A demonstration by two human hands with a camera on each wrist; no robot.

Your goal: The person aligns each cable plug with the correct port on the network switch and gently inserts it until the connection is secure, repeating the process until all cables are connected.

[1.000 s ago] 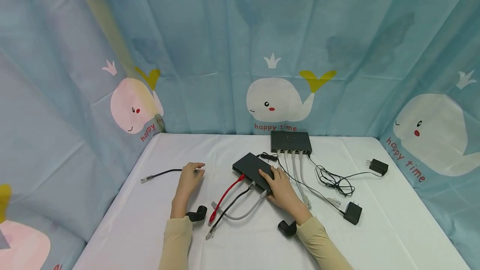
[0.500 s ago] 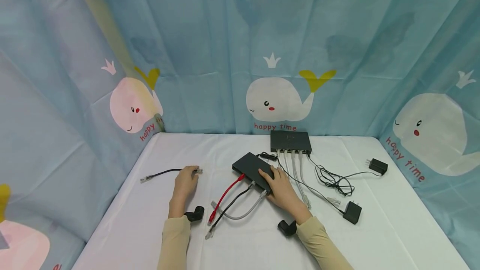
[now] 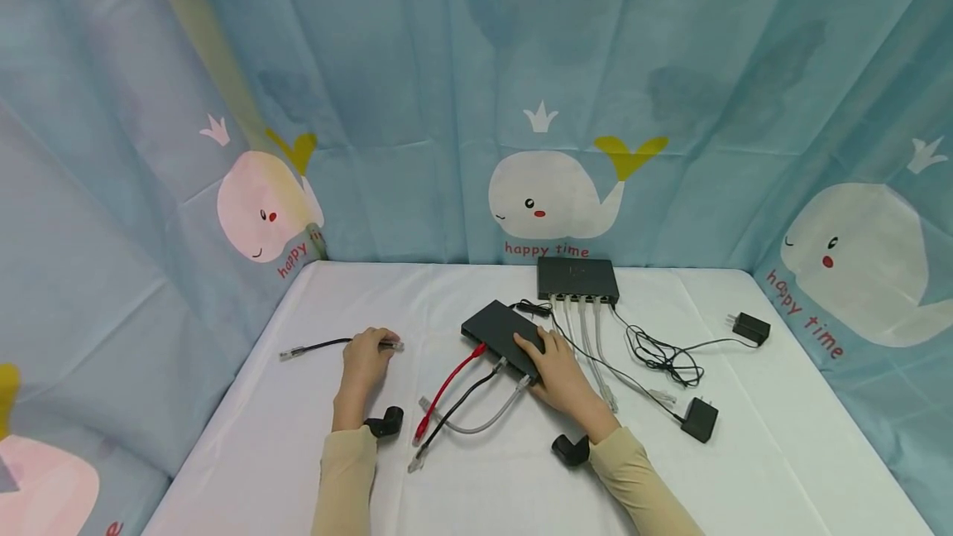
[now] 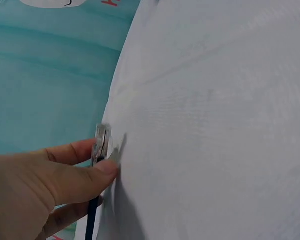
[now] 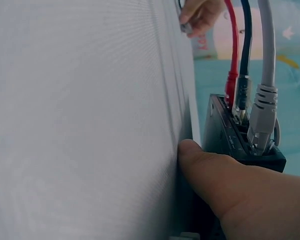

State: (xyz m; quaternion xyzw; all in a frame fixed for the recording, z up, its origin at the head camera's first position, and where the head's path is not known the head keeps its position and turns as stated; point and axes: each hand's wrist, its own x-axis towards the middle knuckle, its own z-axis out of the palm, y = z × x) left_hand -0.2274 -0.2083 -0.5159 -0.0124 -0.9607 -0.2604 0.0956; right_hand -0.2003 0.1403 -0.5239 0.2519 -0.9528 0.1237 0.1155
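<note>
Near its clear plug, a short black Ethernet cable is pinched between the thumb and fingers of my left hand. Its other plug lies to the left on the table. My right hand grips the near right edge of a black network switch, fingers over the top and thumb at its lower side. Three cables are plugged into this switch: a red one, a black one and a grey one. Their free ends lie toward the front.
Behind stands a second black switch with several grey cables in its ports. To the right lie a coiled black power cord and two black power adapters. A whale-print curtain surrounds the white table.
My left hand has moved a little left and closed its fingers on the black cable by the plug. The right hand stays on the switch.
</note>
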